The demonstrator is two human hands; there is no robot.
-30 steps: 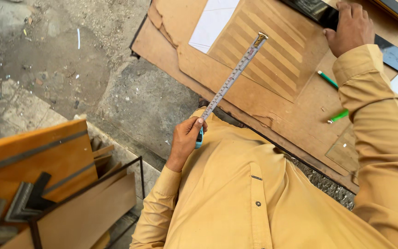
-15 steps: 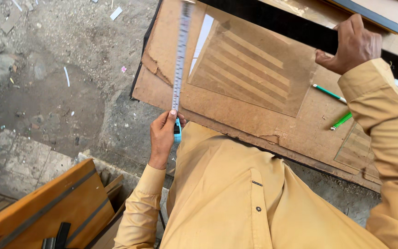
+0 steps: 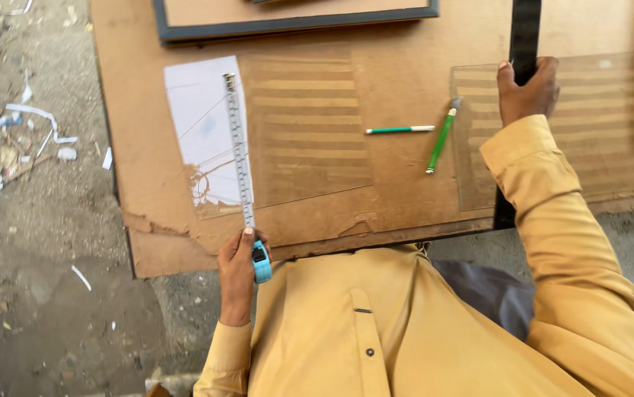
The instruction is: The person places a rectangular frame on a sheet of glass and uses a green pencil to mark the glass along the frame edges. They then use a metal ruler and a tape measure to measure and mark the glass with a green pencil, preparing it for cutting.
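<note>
From the head view, our left hand grips a blue tape measure, its blade stretched up across a glass sheet on the brown worktop. Our right hand closes on a black strip; two green pens lie between our hands.

The picture is bright, with soft, even daylight. Shadows are weak; a thin dark one lies under the board's lower edge. A clear glass sheet shows faint pale stripes and a small bit of shine. Most things look sharp. The far corners look a little soft.
</note>
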